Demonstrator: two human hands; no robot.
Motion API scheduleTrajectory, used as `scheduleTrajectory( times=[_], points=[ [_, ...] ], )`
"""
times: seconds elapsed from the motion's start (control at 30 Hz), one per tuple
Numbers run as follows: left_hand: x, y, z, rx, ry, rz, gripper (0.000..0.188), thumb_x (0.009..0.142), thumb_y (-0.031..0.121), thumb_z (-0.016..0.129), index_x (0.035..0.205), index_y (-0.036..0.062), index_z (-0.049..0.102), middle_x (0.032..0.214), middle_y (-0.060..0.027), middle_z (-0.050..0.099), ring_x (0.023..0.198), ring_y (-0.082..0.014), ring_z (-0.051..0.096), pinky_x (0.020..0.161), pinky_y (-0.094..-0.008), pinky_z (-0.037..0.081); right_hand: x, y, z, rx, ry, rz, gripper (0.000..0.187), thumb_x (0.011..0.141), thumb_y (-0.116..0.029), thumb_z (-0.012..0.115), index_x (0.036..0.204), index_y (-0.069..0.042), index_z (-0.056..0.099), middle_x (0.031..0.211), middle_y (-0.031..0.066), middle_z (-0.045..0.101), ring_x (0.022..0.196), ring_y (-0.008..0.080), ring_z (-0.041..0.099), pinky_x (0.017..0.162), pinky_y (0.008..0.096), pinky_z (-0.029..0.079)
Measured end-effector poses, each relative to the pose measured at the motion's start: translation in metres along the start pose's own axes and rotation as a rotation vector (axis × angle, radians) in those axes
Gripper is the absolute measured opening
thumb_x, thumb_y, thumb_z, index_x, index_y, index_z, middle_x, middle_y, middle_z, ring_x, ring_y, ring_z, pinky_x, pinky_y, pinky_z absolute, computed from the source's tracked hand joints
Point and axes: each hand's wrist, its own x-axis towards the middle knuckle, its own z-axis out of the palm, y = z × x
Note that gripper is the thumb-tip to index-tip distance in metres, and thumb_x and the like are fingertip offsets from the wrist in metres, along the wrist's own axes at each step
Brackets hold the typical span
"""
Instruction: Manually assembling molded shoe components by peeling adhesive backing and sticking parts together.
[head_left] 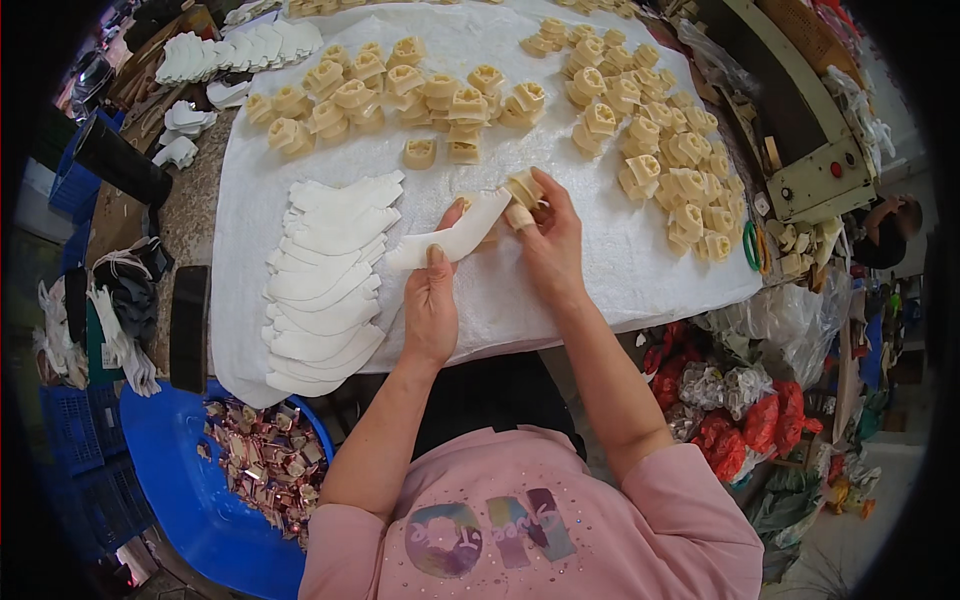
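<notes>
Both hands meet over the middle of the surface (pixel 600 260), which is covered by a white padded sheet. The left hand (pixel 430 300) is closed in a pinch, thumb on top, on the lower end of a white curved strip (pixel 455 238). The strip is raised off the sheet; its long axis runs from lower left to upper right, with the lower-left end free and pointing toward the stack of like pieces, the upper-right end reaching the other hand. The right hand (pixel 550 245) is closed around a small cream moulded piece (pixel 523 188), fingers curled over it, one fingertip wrapped in pale tape; the piece touches or overlaps the upper end of the strip, exact contact not resolvable. Left of the hands, a fanned stack of white curved strips (pixel 325 290) lies on the sheet, long axes roughly left to right. Many cream moulded pieces (pixel 660 150) are spread across the far and right parts of the sheet, well apart from the hands. At lower left, beside the surface, a blue tub (pixel 175 470) holds small copper-coloured scraps (pixel 265 465).
</notes>
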Motion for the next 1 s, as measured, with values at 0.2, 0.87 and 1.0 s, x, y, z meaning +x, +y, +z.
scheduleTrajectory(
  times=[0.2,0.87,1.0],
  points=[
    [0.000,-0.005,-0.012,-0.027,-0.005,0.003,0.053,0.101,0.031,0.022,0.132,-0.0096,0.034,0.142,-0.0163,0.034,0.131,-0.0247,0.033,0.112,-0.0390,0.023,-0.024,-0.015,-0.029,-0.498,-0.165,-0.381,0.047,0.071,0.002,0.067,0.115,-0.005,0.054,0.120,0.0154,0.051,0.105,0.0302,0.054,0.088,0.0371,0.047],
    [0.000,0.016,-0.006,-0.106,0.035,-0.116,0.049,0.101,0.029,0.025,0.131,-0.0088,0.036,0.136,-0.0180,0.040,0.126,-0.0259,0.040,0.110,-0.0397,0.027,-0.010,-0.018,-0.036,-0.593,-0.089,-0.158,0.030,0.082,0.003,0.051,0.111,-0.002,0.057,0.103,0.0160,0.063,0.089,0.0292,0.064,0.078,0.0333,0.050],
    [-0.011,0.023,-0.011,-0.184,0.095,-0.249,0.049,0.101,0.031,0.028,0.129,-0.0072,0.039,0.135,-0.0171,0.042,0.121,-0.0238,0.045,0.100,-0.0356,0.037,-0.003,-0.001,-0.036,-0.119,0.191,-0.031,0.035,0.084,0.003,0.051,0.118,-0.002,0.055,0.100,0.0133,0.065,0.087,0.0189,0.063,0.075,0.0291,0.050]
  ],
)
